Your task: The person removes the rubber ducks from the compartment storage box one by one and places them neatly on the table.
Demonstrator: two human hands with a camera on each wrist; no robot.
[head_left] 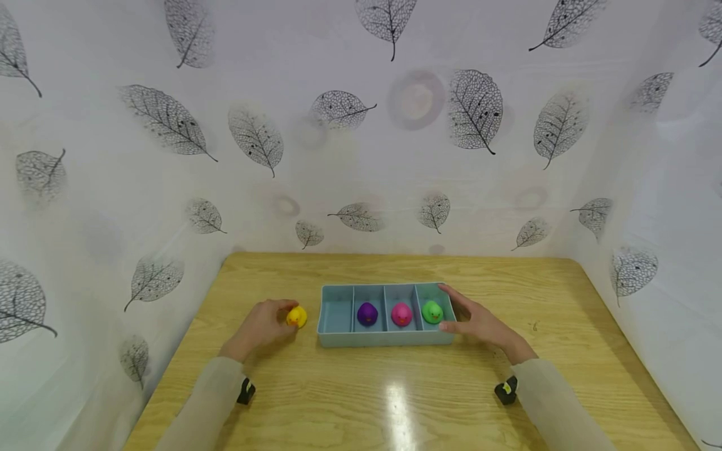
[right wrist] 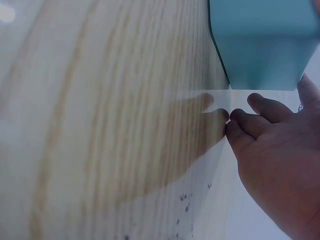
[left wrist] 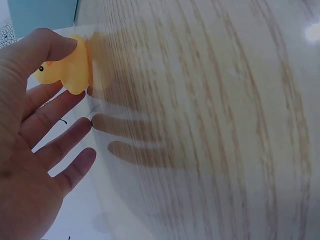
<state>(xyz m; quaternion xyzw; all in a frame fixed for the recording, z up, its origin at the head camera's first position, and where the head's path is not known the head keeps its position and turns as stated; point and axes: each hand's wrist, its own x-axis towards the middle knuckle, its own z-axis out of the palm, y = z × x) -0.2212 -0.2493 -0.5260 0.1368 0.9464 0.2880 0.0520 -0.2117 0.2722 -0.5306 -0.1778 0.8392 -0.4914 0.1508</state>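
Observation:
My left hand [head_left: 264, 327] pinches a yellow toy duck [head_left: 296, 317] between thumb and fingers, left of a blue-grey tray [head_left: 361, 339]. In the left wrist view the thumb lies on the duck [left wrist: 75, 65] and the other fingers spread below it. The tray has a row of compartments. Purple [head_left: 367, 314], pink [head_left: 402, 314] and green [head_left: 432, 312] ducks sit in separate ones; the leftmost compartment [head_left: 338, 310] holds nothing. My right hand [head_left: 479, 322] grips the tray's right end, thumb at the front corner, a finger at the back corner.
The wooden table [head_left: 361, 401] carries the tray near its middle. A white sheet with a leaf print [head_left: 361, 156] hangs behind the table and along both sides. A small black device [head_left: 506, 390] is by the right cuff, another [head_left: 246, 391] by the left.

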